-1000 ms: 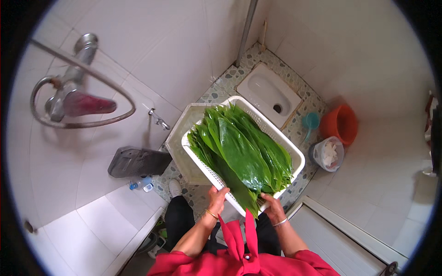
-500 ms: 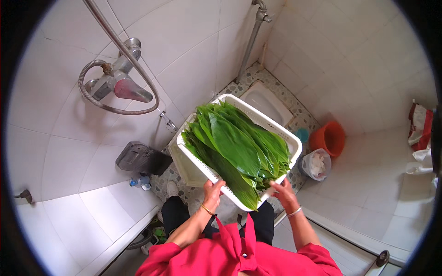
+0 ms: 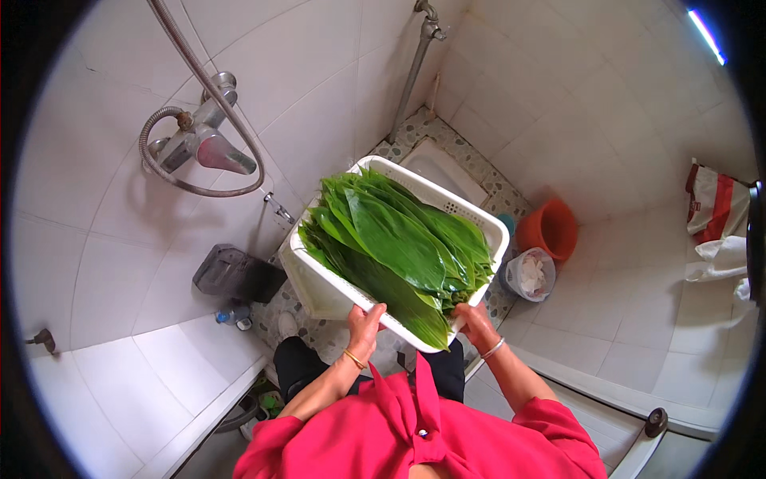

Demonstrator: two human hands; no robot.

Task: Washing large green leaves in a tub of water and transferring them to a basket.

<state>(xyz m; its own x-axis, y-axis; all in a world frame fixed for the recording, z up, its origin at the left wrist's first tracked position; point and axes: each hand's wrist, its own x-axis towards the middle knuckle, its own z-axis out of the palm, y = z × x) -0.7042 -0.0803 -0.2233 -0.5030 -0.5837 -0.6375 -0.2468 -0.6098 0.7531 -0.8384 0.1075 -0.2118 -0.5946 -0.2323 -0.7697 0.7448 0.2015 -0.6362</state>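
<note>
A white plastic basket (image 3: 500, 233) with perforated walls is held up in front of me, tilted. Long, wet, green leaves (image 3: 399, 243) fill it in a stacked bundle, their stem ends toward the near right corner. My left hand (image 3: 365, 332), below a gold bracelet, is closed on the near left side of the rim, thumb on top. At the near right corner my right hand (image 3: 477, 326), below a silver bracelet, grips the rim beside the leaf stems. The undersides of both hands' grips are hidden by the basket.
Beneath the basket stands a pale basin (image 3: 309, 289) on the pebbled floor. A squat toilet (image 3: 447, 172) lies beyond. To the right are an orange bucket (image 3: 549, 231) and a clear bin (image 3: 530, 275); to the left, a dark bin (image 3: 239, 274) and a shower mixer (image 3: 203, 144) with hose.
The basket of leaves has come slightly nearer to me and left in the picture, as the whole view shifted. My right hand's fingers have closed more firmly at the basket's corner.
</note>
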